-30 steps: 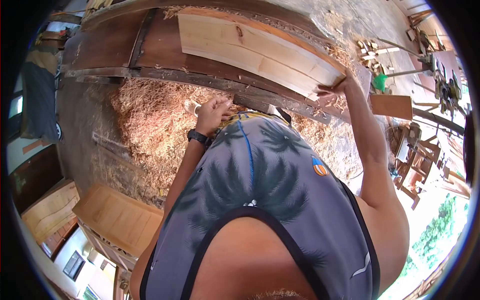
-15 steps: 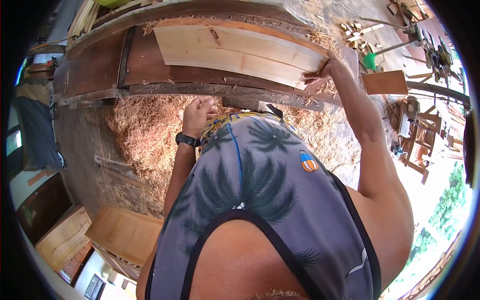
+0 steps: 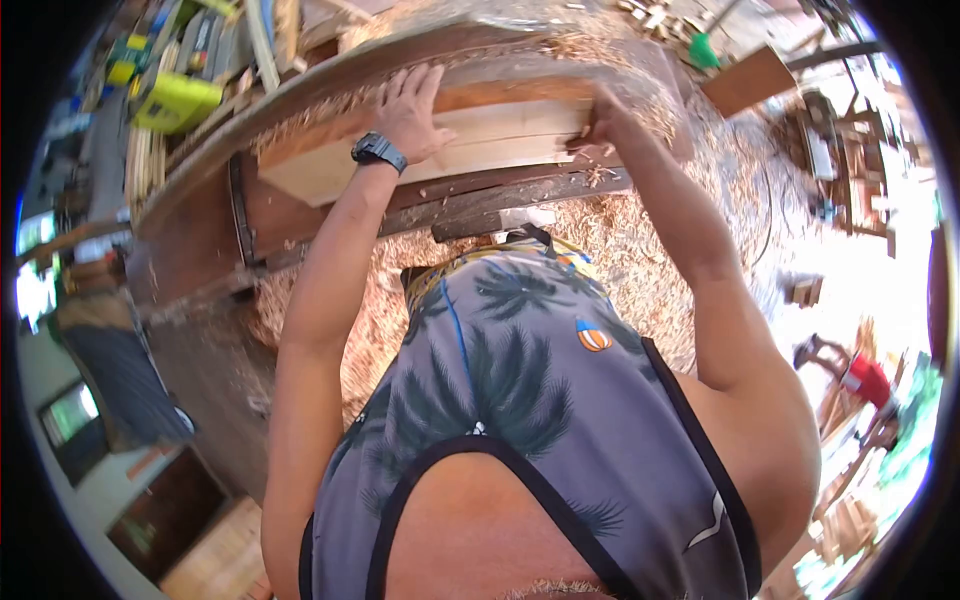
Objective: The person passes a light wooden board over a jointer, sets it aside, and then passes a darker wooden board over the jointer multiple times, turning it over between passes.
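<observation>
A long pale wooden board (image 3: 510, 140) lies on the dark workbench (image 3: 190, 235), its far edge a more orange tone. My left hand (image 3: 412, 112), with a dark watch on the wrist, rests over the board's far edge, fingers stretched out and apart. At the board's right end, my right hand (image 3: 603, 125) grips the end, somewhat blurred by motion. Curled wood shavings lie on the bench around the board.
A heap of shavings (image 3: 640, 235) covers the floor below the bench. A lime-green case (image 3: 175, 103) and stacked lumber are at the upper left. A brown panel (image 3: 748, 82) stands at the upper right. Another person in red (image 3: 866, 380) is far off at the right.
My left hand has moved up from beside my waist onto the board. The board appears shifted left and tilted in view, my right hand still at its right end. The camera view has turned.
</observation>
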{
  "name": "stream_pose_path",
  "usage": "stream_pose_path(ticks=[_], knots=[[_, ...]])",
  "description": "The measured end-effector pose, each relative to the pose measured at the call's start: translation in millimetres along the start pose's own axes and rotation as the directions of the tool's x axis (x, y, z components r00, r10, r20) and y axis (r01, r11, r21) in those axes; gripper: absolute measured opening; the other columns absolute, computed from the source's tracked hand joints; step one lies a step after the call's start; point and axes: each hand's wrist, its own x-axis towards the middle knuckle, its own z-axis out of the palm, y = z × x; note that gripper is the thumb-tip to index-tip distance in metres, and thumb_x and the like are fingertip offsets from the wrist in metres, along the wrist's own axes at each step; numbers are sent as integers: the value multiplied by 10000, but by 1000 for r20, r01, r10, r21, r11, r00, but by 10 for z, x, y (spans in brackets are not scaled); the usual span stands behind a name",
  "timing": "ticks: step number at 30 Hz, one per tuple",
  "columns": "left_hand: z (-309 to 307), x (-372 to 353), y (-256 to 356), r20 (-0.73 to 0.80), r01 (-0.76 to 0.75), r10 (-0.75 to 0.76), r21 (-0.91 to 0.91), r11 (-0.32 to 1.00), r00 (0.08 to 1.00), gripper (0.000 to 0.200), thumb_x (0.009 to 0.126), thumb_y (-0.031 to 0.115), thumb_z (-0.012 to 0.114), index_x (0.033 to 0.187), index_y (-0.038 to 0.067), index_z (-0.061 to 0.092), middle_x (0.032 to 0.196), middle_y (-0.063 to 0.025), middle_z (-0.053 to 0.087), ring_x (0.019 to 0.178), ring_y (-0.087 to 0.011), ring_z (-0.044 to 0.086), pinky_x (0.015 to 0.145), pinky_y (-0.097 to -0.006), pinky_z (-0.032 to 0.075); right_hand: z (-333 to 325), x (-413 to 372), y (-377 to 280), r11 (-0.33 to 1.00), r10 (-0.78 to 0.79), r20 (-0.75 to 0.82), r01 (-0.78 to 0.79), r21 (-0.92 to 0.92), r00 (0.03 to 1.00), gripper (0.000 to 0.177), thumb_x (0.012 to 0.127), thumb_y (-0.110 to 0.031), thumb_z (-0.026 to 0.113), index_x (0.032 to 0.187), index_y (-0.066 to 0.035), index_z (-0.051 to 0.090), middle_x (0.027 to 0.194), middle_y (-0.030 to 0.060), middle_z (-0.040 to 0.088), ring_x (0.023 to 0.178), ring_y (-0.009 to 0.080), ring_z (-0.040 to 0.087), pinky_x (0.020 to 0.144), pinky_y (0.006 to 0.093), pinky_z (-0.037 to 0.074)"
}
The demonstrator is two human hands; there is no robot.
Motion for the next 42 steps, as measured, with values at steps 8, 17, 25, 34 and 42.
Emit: stream_pose_path(ticks=[8, 17, 25, 34, 42], knots=[[373, 218, -188, 294, -35, 37, -9, 999, 955, 949, 648, 531, 925, 1357, 14, 562, 1310, -241, 646, 1233, -393, 607, 1057, -479, 483, -416, 127, 1510, 851, -444, -214, 484, 205, 870, 359, 1048, -233, 604, 1374, -97, 662, 1117, 68, 713, 854, 167, 665, 684, 294, 560], [452, 428, -238, 353, -22, 26, -15, 1000, 935, 943, 662, 446, 945, 1348, -59, 540, 1287, -285, 627, 1205, -421, 603, 1039, -475, 490, -367, 5, 2456, 813, -566, -277, 582, -31, 776, 358, 975, -236, 652, 1250, -14, 712, 1051, 153, 774, 948, 218, 728, 852, 348, 557], [444, 438, -187, 456, 67, -56, -6, 998, 888, 943, 683, 382, 947, 1369, -73, 488, 1275, -263, 617, 1190, -397, 605, 1036, -453, 485, -232, 360, 2251, 742, -553, -344, 637, 209, 758, 260, 917, -221, 724, 1005, 19, 768, 799, 90, 743, 711, 120, 638, 677, 317, 517], [413, 382, -130, 451, 98, -71, -36, 995, 889, 886, 695, 331, 948, 1360, -45, 499, 1232, -231, 641, 1139, -350, 641, 995, -423, 509, -277, 535, 1435, 640, -600, -235, 635, 432, 765, 158, 849, -122, 823, 917, 13, 776, 1086, 90, 755, 965, 119, 672, 857, 265, 524], [428, 351, -106, 419, 68, -60, -4, 998, 906, 910, 687, 352, 950, 1364, -51, 495, 1226, -240, 633, 1136, -376, 633, 994, -445, 506, -135, 545, 1426, 605, -628, -368, 728, 324, 686, 177, 822, -153, 821, 865, 10, 768, 1033, 106, 766, 928, 160, 704, 842, 319, 556]])
